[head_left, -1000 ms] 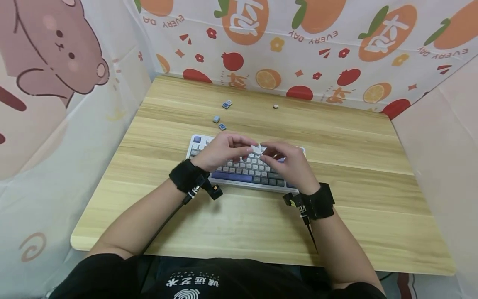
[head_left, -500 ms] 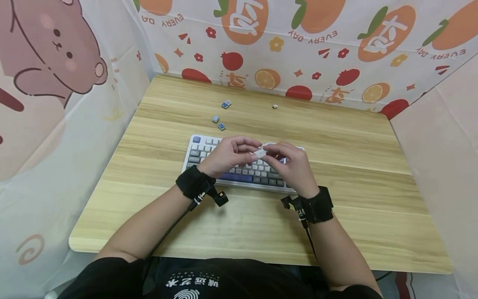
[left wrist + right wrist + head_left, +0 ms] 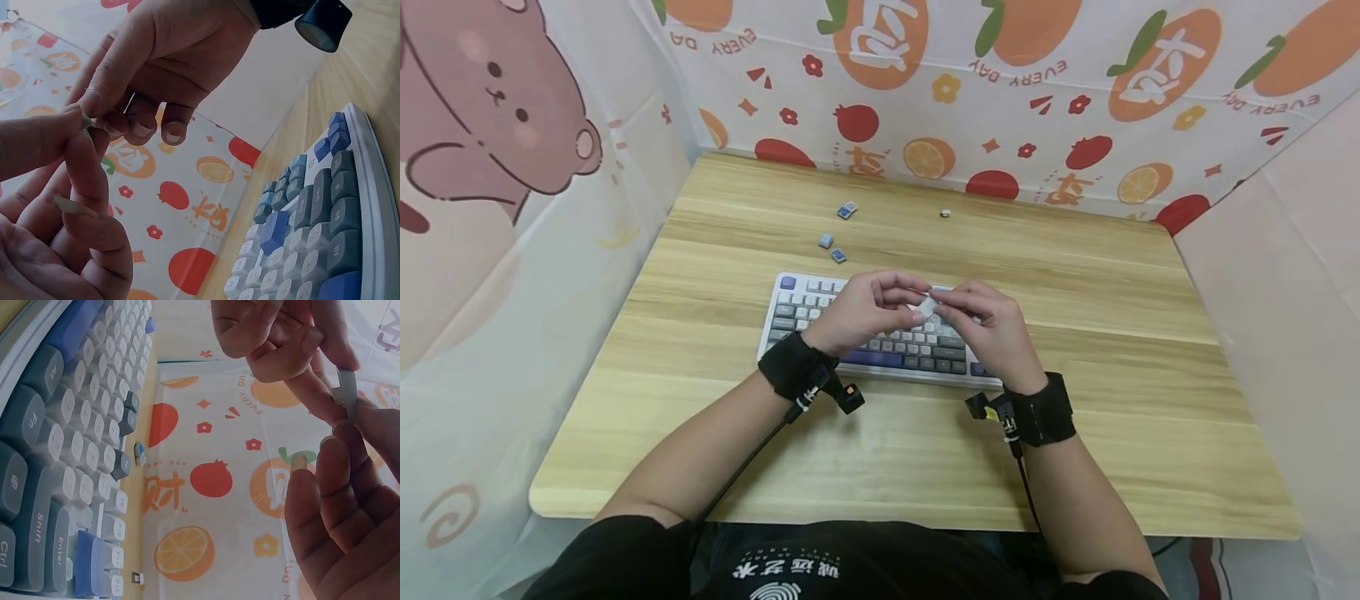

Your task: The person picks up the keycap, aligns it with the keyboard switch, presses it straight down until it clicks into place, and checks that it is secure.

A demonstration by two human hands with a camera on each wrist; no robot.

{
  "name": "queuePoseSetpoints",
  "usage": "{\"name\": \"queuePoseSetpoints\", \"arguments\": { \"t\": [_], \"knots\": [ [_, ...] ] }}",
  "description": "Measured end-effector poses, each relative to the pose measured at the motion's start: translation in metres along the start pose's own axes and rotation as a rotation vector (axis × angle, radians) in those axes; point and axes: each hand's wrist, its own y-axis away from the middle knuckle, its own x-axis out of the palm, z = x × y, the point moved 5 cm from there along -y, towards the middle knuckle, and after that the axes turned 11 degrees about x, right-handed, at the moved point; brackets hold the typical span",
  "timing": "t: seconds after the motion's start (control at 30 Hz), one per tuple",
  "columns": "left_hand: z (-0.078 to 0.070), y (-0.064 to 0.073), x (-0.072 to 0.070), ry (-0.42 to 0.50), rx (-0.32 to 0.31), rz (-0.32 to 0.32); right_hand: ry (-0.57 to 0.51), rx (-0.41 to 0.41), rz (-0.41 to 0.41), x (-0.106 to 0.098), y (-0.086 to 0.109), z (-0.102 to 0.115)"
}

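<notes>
A pale keycap (image 3: 927,307) is held up over the keyboard (image 3: 880,359), between the fingertips of both hands. My left hand (image 3: 872,312) pinches one end of it from the left, and my right hand (image 3: 992,325) pinches the other end. Its underside stem shows on the keycap (image 3: 347,395) in the right wrist view. Fingertips largely cover the keycap (image 3: 86,124) in the left wrist view. The white-framed keyboard carries white, grey and blue keys. A blue key (image 3: 90,562) stands out beside Enter, next to a gap in the keys.
Behind the keyboard lie loose blue keycaps (image 3: 847,210), a light blue one (image 3: 826,240) and another blue one (image 3: 838,256). A small pale piece (image 3: 945,213) sits farther right. Printed curtains (image 3: 977,92) hang along the back edge of the wooden table (image 3: 1097,333).
My left hand has come slightly right and down, closer to the right hand. The keycap, mostly covered at first, now shows between both hands, turned to a different angle.
</notes>
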Motion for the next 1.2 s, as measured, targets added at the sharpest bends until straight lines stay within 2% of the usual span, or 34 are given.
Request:
{"name": "queuePoseSetpoints", "arguments": {
  "t": [0.17,0.5,0.63,0.87,1.2],
  "knots": [
    [0.000,0.000,0.002,-0.009,0.013,0.012,0.012,0.024,0.047,0.000,-0.001,-0.001],
    [0.006,-0.005,0.004,-0.069,0.018,0.040,0.028,0.157,0.076,-0.005,0.000,-0.010],
    [0.007,-0.006,0.004,-0.079,0.022,0.040,0.030,0.169,0.067,-0.006,0.000,-0.013],
    [0.007,-0.005,0.001,-0.038,0.009,0.012,0.034,0.196,0.052,-0.005,0.000,-0.014],
    [0.011,-0.005,0.003,-0.032,0.031,0.019,0.075,0.141,0.032,-0.002,0.001,-0.014]
  ]
}}
